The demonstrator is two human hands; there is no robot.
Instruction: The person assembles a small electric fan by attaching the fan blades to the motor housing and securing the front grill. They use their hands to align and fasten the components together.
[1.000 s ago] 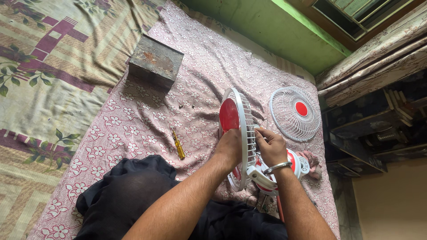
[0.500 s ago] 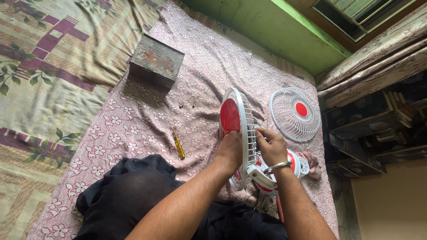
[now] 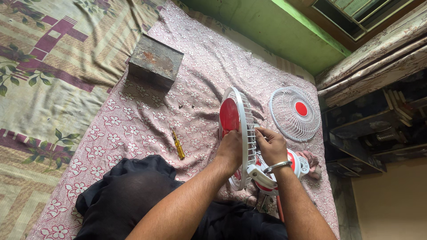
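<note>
Holding: I have the white fan guard [image 3: 243,116] standing on edge on the pink floral sheet [image 3: 147,120], red blade [image 3: 229,116] showing inside it
Left hand: my left hand [image 3: 230,149] is closed against the blade side of the guard, fingers wrapped at the rim — gripping it
Right hand: my right hand [image 3: 270,145] is on the wire side, fingertips pinched at the grille near its centre; I cannot tell what, if anything, sits between them
Wrist: metal bangle [image 3: 276,166] on my right wrist
Fan body: red and white motor housing [image 3: 296,163] lies just behind my right wrist, touching the guard's lower end
Second guard: loose white grille with a red centre disc [image 3: 295,113] lies flat on the sheet, near, to the right
Screwdriver: yellow-handled screwdriver [image 3: 179,146] on the sheet, left of my left hand — apart from it
Box: rusty metal box [image 3: 155,62] further up the sheet, well apart
Lap: dark cloth [image 3: 129,195] under my arms
</note>
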